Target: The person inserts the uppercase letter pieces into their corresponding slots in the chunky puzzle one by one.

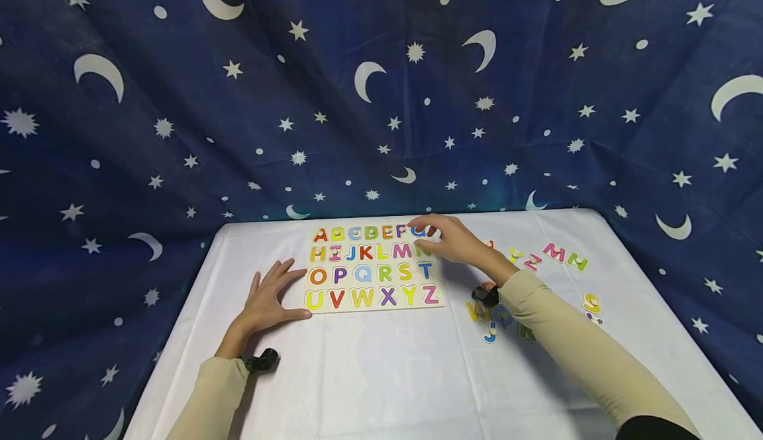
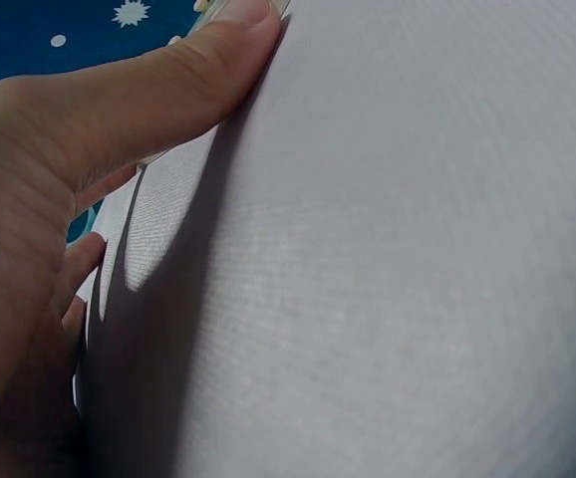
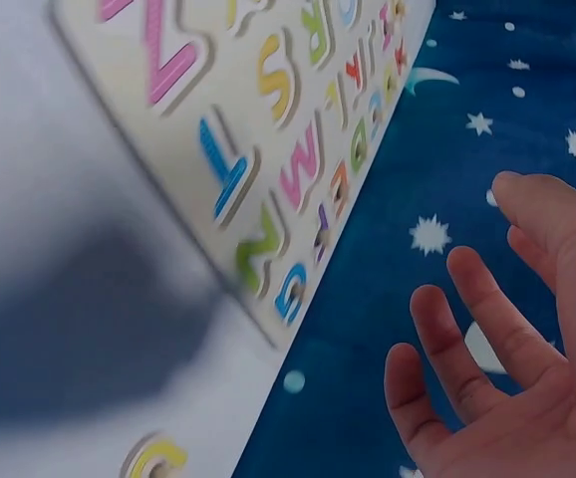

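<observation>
A wooden alphabet puzzle board (image 1: pixel 437 281) lies toward the back of the table, its colored letters in four rows. My left hand (image 1: pixel 265 301) spreads its fingers along the board's left side, the thumb at the lower left corner. In the left wrist view the thumb (image 2: pixel 158 100) reaches the board's edge. Over the top right corner is my right hand (image 1: pixel 456 241), near the blue letter G (image 1: pixel 419 231). The right wrist view shows that hand's fingers (image 3: pixel 487 319) loosely bent with nothing between them, and the knobbed G piece (image 3: pixel 290 296) in the board.
Loose letter pieces lie right of the board: a pink M (image 1: pixel 554 252), a green N (image 1: pixel 577 262), a yellow S (image 1: pixel 591 303), a blue J (image 1: pixel 490 332) and several others. My right forearm (image 1: pixel 572 347) partly covers some. A starry blue curtain (image 1: pixel 381 95) hangs behind the white table (image 1: pixel 381 380).
</observation>
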